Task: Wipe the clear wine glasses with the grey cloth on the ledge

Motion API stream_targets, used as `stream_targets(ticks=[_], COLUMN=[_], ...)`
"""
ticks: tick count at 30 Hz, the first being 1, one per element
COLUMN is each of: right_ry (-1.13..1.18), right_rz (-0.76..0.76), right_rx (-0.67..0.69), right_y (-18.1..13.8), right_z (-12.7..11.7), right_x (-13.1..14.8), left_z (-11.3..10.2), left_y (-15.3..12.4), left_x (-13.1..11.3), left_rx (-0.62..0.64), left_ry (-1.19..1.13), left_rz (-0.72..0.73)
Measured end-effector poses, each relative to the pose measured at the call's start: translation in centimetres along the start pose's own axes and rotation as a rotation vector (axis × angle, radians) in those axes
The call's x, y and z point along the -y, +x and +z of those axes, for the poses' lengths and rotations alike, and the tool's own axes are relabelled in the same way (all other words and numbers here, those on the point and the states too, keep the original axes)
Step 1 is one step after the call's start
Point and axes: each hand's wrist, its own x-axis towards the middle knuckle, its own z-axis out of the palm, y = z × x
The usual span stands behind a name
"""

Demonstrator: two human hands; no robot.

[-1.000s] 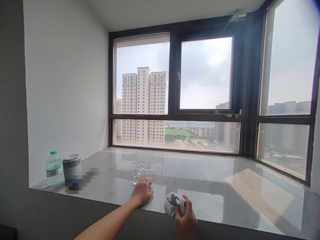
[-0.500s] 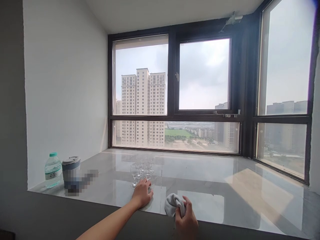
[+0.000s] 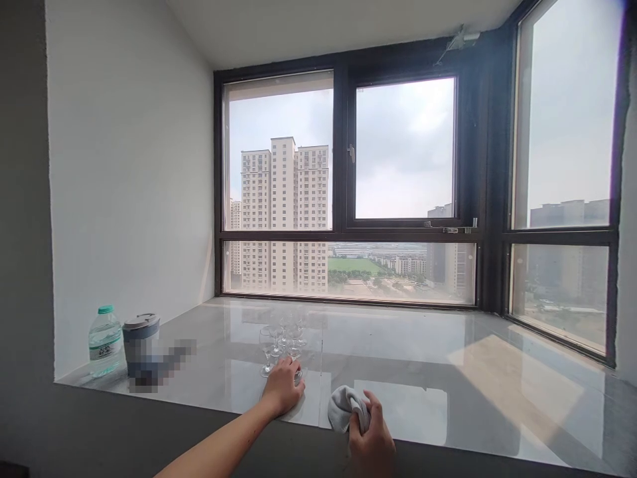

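Note:
On the sill's front part, my left hand (image 3: 284,386) is closed, its fingers curled at the foot of the nearest small stemmed glass (image 3: 294,350); the hand hides part of the glass. Several more clear stemmed glasses (image 3: 267,344) stand upright close together just beyond and to the left of it. To the right, at the front edge, my right hand (image 3: 372,428) pinches a bunched light grey cloth (image 3: 342,407) between thumb and fingers. The cloth lies against the sill, apart from the glasses.
The glossy grey sill (image 3: 398,345) reflects the windows. A water bottle with a green cap (image 3: 105,345) and a lidded dark cup (image 3: 141,332) stand at its left end; a blurred patch covers part of the cup. Behind is a dark window frame (image 3: 341,234).
Both hands, the cloth and the glasses stay in practically the same places. Only the camera view has shifted very slightly.

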Motion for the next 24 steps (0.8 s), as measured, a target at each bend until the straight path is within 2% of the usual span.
stream_targets(ticks=[10,20,24], right_ry=[0.000,-0.005,0.008], right_rz=[0.002,0.022,0.018], right_rx=[-0.012,0.050,-0.007], right_y=[0.00,0.02,-0.12], right_z=[-0.46,-0.30,-0.27], right_x=[0.85,0.22,0.77], left_z=[-0.34,-0.46,0.00], left_y=[-0.08,-0.16,0.02], left_x=[-0.35,-0.42,-0.08], left_rx=[0.018,0.026,0.015], left_ry=[0.014,0.016,0.012], left_rz=[-0.013,-0.022,-0.009])
